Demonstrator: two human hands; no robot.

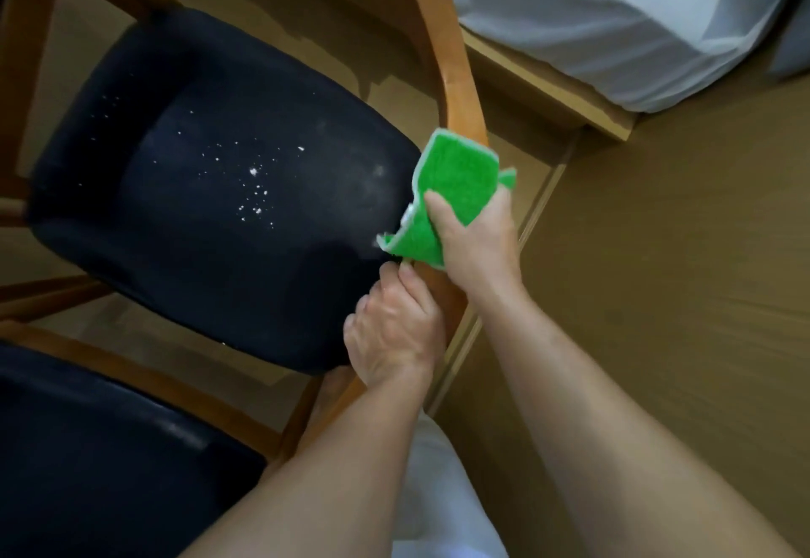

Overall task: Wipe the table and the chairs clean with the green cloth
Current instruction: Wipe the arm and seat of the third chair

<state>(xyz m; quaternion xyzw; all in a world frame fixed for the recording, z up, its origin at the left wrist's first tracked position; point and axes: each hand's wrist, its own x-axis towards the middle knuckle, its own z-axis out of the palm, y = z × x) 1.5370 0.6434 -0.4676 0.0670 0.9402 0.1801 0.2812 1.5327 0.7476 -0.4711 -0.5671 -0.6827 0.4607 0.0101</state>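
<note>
Steadying the chair by gripping its wooden armrest [456,88], the left hand [390,334] frees the right hand [475,242] to clamp the green cloth [456,189] around that rail for wiping.

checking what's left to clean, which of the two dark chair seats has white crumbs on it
The upper seat, beside the green cloth, is speckled with white crumbs; the lower seat shows none.
</note>
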